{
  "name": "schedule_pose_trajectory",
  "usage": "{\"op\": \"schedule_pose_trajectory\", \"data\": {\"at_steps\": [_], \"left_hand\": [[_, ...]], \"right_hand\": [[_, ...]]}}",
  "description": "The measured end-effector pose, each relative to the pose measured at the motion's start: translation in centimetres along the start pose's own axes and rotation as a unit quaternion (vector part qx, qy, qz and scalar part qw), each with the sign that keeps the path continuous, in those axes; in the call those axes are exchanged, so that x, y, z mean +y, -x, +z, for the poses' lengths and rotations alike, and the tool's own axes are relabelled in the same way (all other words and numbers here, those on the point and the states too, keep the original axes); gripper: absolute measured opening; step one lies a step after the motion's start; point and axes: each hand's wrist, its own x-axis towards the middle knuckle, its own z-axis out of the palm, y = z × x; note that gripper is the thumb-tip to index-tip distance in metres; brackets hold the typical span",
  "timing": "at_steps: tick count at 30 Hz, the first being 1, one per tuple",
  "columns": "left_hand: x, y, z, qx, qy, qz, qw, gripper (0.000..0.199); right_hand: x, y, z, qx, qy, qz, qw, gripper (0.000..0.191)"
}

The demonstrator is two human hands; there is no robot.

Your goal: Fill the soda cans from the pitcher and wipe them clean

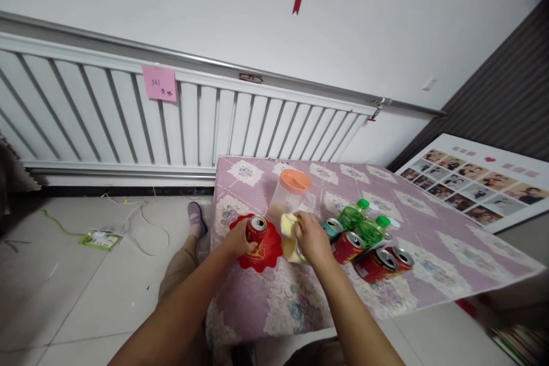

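Note:
My left hand (pixel 238 239) is closed around a red drink can (pixel 257 230), which is upright with its opened top facing up. Under or just behind it lies a red scalloped plate (pixel 273 247) with gold print; I cannot tell whether the can touches it. My right hand (pixel 313 238) grips a yellow cloth (pixel 291 245) that hangs down to the right of the plate. Beyond both hands stands a clear plastic pitcher (pixel 283 199) with an orange lid.
Right of my right hand stand several opened cans, among them a red can (pixel 348 247) and a teal can (pixel 333 227), beside green bottles (pixel 352 214). A patterned cloth covers the table (pixel 244 311). Behind is a white radiator (pixel 253 126); a power strip (pixel 99 239) lies on the floor.

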Motion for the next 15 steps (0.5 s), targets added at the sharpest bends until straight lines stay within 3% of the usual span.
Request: {"op": "schedule_pose_trajectory", "data": {"at_steps": [7,15], "left_hand": [[0.0,0.0,0.1,0.021,-0.060,0.010,0.998,0.074],[-0.1,-0.1,0.0,0.004,-0.062,-0.009,0.998,0.072]], "right_hand": [[-4.6,-4.8,0.8,-0.074,0.090,-0.124,0.986,0.024],[-4.9,-5.3,3.5,-0.150,0.039,-0.188,0.970,0.030]]}}
